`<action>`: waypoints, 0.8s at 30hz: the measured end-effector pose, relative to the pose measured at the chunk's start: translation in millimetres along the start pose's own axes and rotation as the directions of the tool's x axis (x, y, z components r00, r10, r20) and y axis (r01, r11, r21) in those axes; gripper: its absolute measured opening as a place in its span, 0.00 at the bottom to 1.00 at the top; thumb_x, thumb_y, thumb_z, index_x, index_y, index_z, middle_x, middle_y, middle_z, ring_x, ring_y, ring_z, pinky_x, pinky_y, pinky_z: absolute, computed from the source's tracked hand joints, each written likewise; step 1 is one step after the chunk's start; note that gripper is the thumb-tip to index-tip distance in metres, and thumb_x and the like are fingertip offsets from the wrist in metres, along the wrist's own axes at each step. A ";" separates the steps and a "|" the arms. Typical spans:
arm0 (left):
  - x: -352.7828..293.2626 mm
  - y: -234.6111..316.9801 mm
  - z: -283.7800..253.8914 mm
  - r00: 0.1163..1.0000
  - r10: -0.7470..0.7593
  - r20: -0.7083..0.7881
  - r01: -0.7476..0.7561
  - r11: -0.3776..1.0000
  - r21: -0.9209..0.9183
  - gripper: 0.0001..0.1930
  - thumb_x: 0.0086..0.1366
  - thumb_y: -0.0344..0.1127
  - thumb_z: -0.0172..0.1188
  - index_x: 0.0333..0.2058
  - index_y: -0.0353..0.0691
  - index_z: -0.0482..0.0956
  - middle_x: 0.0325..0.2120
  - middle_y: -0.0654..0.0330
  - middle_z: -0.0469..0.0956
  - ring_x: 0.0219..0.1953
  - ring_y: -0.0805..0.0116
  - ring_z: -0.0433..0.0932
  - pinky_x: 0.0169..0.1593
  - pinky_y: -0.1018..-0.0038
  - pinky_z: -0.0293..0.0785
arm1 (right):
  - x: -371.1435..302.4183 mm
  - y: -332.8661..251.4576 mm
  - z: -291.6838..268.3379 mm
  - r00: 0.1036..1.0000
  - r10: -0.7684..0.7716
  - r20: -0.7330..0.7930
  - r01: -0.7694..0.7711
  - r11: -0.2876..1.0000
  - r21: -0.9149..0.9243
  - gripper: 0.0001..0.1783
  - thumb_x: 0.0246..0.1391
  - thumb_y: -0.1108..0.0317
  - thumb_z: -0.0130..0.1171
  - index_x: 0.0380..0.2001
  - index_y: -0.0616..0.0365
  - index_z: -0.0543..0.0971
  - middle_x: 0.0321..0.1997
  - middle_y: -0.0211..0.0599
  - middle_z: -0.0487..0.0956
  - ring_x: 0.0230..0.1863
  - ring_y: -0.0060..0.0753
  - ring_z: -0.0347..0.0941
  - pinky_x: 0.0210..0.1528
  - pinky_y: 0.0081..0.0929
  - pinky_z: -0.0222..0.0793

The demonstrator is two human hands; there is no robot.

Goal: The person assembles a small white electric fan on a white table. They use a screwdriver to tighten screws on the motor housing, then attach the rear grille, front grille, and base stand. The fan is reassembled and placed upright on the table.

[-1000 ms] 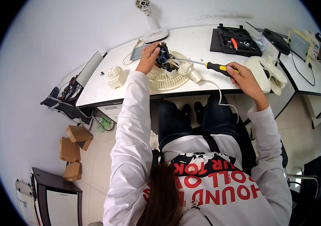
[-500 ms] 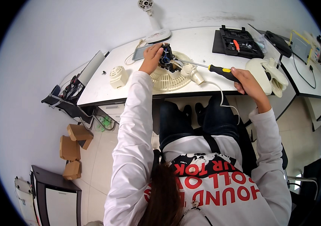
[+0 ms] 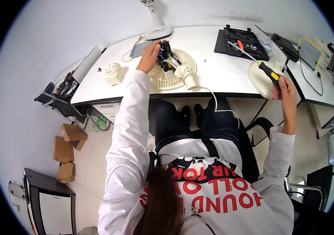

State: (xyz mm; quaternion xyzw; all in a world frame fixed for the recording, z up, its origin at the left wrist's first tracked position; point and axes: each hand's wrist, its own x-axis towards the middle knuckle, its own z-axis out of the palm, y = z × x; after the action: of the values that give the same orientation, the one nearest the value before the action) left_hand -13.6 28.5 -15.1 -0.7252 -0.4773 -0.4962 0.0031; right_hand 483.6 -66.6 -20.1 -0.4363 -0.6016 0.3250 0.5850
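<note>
My left hand (image 3: 149, 58) grips the far left side of an exposed black fan motor (image 3: 164, 51) with blue wires. The motor sits over a round cream fan grille (image 3: 190, 64) lying flat on the white desk (image 3: 222, 78). A cream neck joint (image 3: 187, 80) sticks out from the motor toward me, and its cord (image 3: 214, 100) drops over the desk edge. My right hand (image 3: 285, 93) is closed round the black and yellow handle of a screwdriver (image 3: 269, 71). Its shaft points up and left, apart from the motor, above the cream fan base (image 3: 255, 80).
A vented cream motor cover (image 3: 114, 74) stands left of the grille. An open black tool case (image 3: 249, 45) with an orange-handled tool lies far right. Behind the motor are a grey tray (image 3: 137, 49) and a white stand base (image 3: 158, 33). Small dark bits (image 3: 99, 69) lie at left.
My right hand has drawn the screwdriver away from the motor, to the right, and its tip has swung upward. My left hand stays on the motor. The whole view has shifted slightly.
</note>
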 end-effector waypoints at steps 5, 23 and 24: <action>-4.1 8.6 0.0 1.000 0.019 -0.009 -0.017 0.994 0.109 0.19 0.70 0.45 0.44 0.53 0.44 0.73 0.48 0.50 0.74 0.55 0.53 0.66 0.62 0.63 0.50 | -7.0 4.5 -2.0 1.000 -0.003 0.020 0.005 0.996 -0.088 0.22 0.62 0.54 0.52 0.49 0.61 0.75 0.23 0.28 0.76 0.19 0.13 0.67 0.22 0.11 0.63; -22.9 43.2 -30.6 0.908 -0.418 0.014 0.407 0.876 -0.259 0.22 0.71 0.44 0.47 0.57 0.37 0.68 0.51 0.57 0.73 0.52 0.71 0.71 0.55 0.77 0.66 | -0.3 33.5 90.6 0.975 -0.185 0.122 0.221 0.842 -0.491 0.19 0.59 0.56 0.54 0.41 0.62 0.78 0.24 0.47 0.79 0.26 0.48 0.76 0.30 0.37 0.68; -23.2 43.6 -33.8 0.904 -0.428 0.009 0.416 0.872 -0.258 0.22 0.71 0.44 0.47 0.58 0.37 0.68 0.51 0.57 0.73 0.52 0.70 0.71 0.55 0.76 0.66 | -0.5 33.4 91.5 0.976 -0.179 0.123 0.217 0.845 -0.489 0.19 0.59 0.56 0.54 0.41 0.62 0.78 0.24 0.47 0.79 0.26 0.48 0.76 0.30 0.37 0.68</action>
State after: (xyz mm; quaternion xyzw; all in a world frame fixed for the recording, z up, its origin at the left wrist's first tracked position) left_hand -8.8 -27.4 5.7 -0.5859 -0.5562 -0.5590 -0.1865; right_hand 398.1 -42.5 -59.9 -0.4962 -0.7277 0.1116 0.4602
